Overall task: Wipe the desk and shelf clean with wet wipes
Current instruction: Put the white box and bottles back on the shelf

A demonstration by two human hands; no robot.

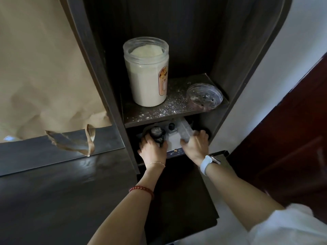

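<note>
Mid-frame, left hand (153,148) is gripping a dark jar (156,134); right hand (194,145) is clasping a pale box (178,136). Probably rigid, light; lift by sides.

You won't find any text, brand or number that can be read here. The big white jar (146,71) on the shelf (159,110) carries an orange-and-cream label (163,82) on its side, but you see it edge-on, and its print is too small and blurred to make out
</note>
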